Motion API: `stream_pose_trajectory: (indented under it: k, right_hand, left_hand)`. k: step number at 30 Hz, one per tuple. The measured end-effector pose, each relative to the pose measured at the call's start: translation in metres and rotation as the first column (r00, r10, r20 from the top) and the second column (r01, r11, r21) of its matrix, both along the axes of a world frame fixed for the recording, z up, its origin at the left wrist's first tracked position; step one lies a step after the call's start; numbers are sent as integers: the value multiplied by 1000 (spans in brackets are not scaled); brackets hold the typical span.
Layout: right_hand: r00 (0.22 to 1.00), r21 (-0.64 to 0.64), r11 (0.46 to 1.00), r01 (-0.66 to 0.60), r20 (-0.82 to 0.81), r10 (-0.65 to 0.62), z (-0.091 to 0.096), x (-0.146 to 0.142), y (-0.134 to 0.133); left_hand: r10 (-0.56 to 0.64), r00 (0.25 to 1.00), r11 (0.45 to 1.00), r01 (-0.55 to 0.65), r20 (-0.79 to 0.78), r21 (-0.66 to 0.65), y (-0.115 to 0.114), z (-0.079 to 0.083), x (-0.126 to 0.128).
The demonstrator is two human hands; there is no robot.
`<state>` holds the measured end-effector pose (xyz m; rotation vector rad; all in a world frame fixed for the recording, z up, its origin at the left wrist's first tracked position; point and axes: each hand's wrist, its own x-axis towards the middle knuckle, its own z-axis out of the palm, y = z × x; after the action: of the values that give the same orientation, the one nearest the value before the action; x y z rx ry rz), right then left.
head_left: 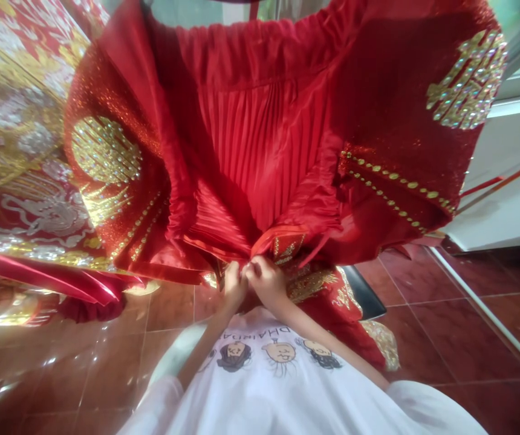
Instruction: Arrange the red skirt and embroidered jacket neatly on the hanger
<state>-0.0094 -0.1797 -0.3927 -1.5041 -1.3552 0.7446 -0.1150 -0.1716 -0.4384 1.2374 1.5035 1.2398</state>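
Observation:
A large red garment [260,127] is spread out before me, with a gathered waistband and pleated red cloth inside. Sparkling round gold emblems and rows of gold beads decorate its outer sides. My left hand [234,283] is closed at the near edge of the garment, low in the middle. Right beside it, almost touching, my right hand [266,281] pinches the same edge, where two sides of the cloth meet. Whatever small part lies between the fingertips is too blurred to make out. A thin red tie [317,246] hangs to the right of my hands.
On the left hangs another heavily embroidered red, gold and silver cloth [24,151]. Red and gold fabric [332,296] lies below my hands, near a black flat object [364,293]. Reddish-brown tiles [445,332] cover the floor. A white panel [505,175] stands at the right.

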Motion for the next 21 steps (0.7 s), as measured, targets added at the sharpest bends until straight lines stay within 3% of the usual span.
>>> stream_pose_trajectory:
  k: [5,11,18,21]
  right_hand:
    - [966,-111,990,-90,-250,60,8,-3,5]
    - [844,-192,975,-112,-536,-9,30,-9,13]
    - [752,-173,980,-101,-658,-39,89,-4,11]
    - [770,-111,991,-75,-638,-13,95,-3,11]
  left_hand:
    - [-11,999,998,13,-43,56,3,-5,2]
    - [16,997,996,-10,-69,88,10,-2,6]
    - [-87,993,988,96,-79,123,12,12,11]
    - [-89,989,982,107,-120,154,14,22,11]
